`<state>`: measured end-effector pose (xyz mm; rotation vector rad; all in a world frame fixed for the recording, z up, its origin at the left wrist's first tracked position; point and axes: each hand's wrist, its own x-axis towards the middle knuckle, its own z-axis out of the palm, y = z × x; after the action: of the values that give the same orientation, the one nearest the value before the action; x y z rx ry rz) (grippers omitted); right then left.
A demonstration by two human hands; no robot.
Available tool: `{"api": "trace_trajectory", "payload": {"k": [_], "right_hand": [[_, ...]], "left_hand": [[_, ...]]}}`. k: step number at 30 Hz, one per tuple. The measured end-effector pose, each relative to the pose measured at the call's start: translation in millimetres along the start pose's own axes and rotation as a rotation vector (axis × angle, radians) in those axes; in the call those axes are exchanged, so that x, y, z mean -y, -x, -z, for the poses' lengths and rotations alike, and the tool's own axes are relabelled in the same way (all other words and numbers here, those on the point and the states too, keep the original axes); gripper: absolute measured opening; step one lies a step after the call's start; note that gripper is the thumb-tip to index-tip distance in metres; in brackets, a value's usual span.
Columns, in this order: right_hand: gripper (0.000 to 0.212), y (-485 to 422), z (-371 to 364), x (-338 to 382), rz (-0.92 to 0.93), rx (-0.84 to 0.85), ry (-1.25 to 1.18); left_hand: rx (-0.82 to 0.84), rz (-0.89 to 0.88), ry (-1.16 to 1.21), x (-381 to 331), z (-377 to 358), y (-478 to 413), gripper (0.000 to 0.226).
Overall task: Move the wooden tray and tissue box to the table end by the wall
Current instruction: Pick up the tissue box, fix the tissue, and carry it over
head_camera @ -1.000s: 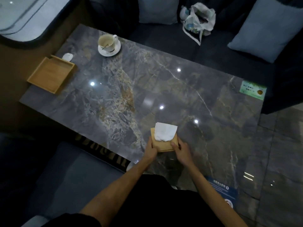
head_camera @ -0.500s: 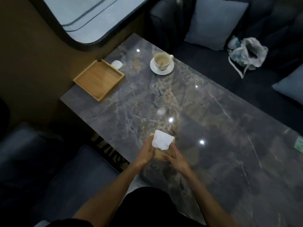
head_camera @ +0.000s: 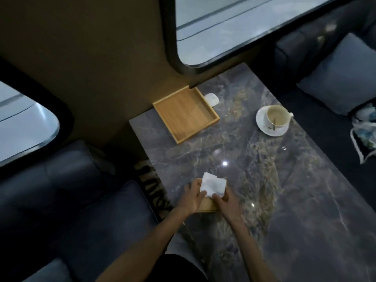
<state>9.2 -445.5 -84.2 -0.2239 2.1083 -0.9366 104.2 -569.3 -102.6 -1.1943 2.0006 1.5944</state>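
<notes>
Both hands on the tissue box, tray parked by the wall

The person's left hand [head_camera: 192, 197] and right hand [head_camera: 225, 201] clamp the wooden tissue box [head_camera: 207, 205] from either side, fingers curled in snug against it, with a white tissue [head_camera: 212, 185] puffing out the top just past the fingertips. The box sits between the two palms at the near edge of the marble table [head_camera: 284, 190]; can't tell if it's lifted or resting on the surface. The wooden tray [head_camera: 186, 113] lies well apart from the hands, at the far table end touching the wall [head_camera: 91, 68], a small white object [head_camera: 211, 98] just beside its corner. A cup on a saucer [head_camera: 272, 120] stands off to the right of the tray.
</notes>
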Motion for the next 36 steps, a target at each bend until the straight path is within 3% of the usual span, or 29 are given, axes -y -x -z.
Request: {"api": "trace_trajectory", "payload": {"k": [6,14,18,22,30,36], "right_hand": [[0.031,-52,-63,69,0.075,0.105,0.084],[0.037,-116,-145,155,0.088,0.215,0.181],[0.028,-122,-155,157,0.07,0.188,0.172],[0.024,-117,-161,153,0.079,0.205,0.185],[0.03,-115,-153,173,0.066,0.12,0.079],[0.027,-107,-156,174,0.165,0.096,0.189]], "left_hand": [[-0.164,0.038,0.017,8,91,-22,0.03],[-0.369,0.123,0.078,26,183,-48,0.027],[-0.391,0.16,-0.055,24,194,-60,0.04],[-0.419,0.177,-0.022,30,189,-57,0.042],[-0.468,0.173,0.03,33,193,-51,0.03],[-0.487,0.212,0.069,25,191,-47,0.025]]}}
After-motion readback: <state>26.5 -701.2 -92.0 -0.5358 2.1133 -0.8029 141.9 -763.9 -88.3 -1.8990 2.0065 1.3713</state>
